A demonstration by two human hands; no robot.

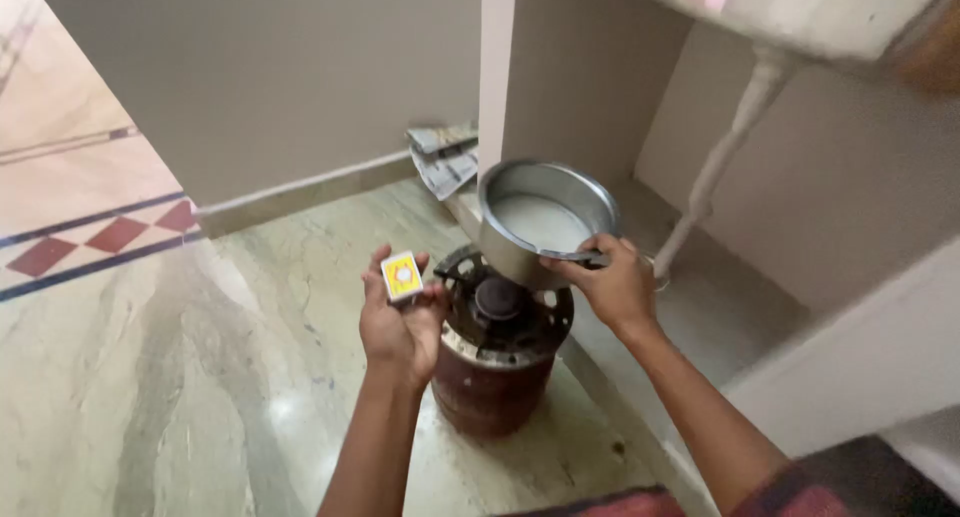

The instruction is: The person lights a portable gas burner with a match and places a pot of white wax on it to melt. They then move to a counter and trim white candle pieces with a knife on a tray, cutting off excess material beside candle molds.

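Left hand (402,322), nearest the viewer, pinches a small yellow matchbox (402,276) just left of the gas-cylinder burner (497,299), while right hand (612,285) grips a tilted steel pot (540,222) of white liquid directly above it

Beside the dark red gas stove (492,377), the matchbox (402,276) is yellow with a white face. Above the stove, a silver pot (540,217) holds white liquid. The floor (200,377) beneath is veined greenish-beige marble.
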